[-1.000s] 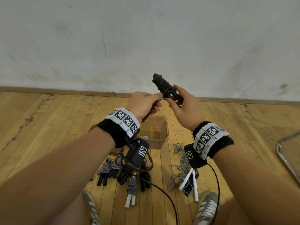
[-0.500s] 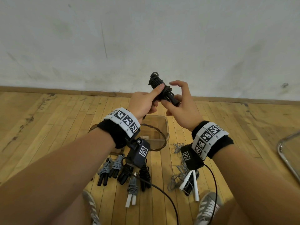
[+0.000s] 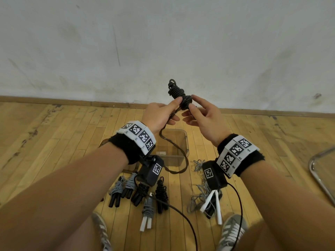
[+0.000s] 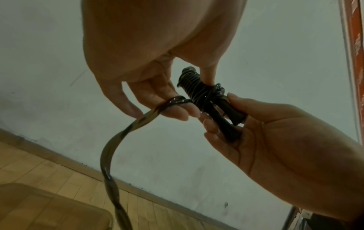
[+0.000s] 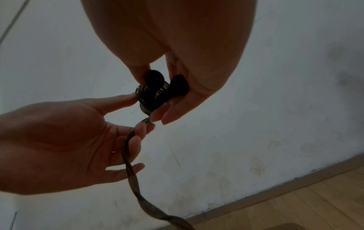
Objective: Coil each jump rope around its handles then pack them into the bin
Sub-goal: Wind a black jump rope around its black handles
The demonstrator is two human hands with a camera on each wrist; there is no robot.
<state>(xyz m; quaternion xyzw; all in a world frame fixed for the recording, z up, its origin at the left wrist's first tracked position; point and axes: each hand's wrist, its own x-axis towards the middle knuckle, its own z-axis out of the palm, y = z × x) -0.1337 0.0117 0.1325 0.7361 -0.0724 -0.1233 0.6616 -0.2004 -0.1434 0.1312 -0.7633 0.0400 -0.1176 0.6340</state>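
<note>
Head view downward; wrist views close, fingerward.

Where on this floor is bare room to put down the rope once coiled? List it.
Bare boards lie left of the coiled ropes and between the loose grey rope and the metal frame. Crowded: between the bin and the shoes.

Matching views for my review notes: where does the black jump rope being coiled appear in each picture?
Head: black jump rope at upper centre, between both hands, its loose tail hanging toward the bin.
Left wrist: right of centre, tail running down to the lower left.
Right wrist: upper centre, tail dropping to the bottom edge.
Shared landmark: the wooden baseboard under the white wall.
</note>
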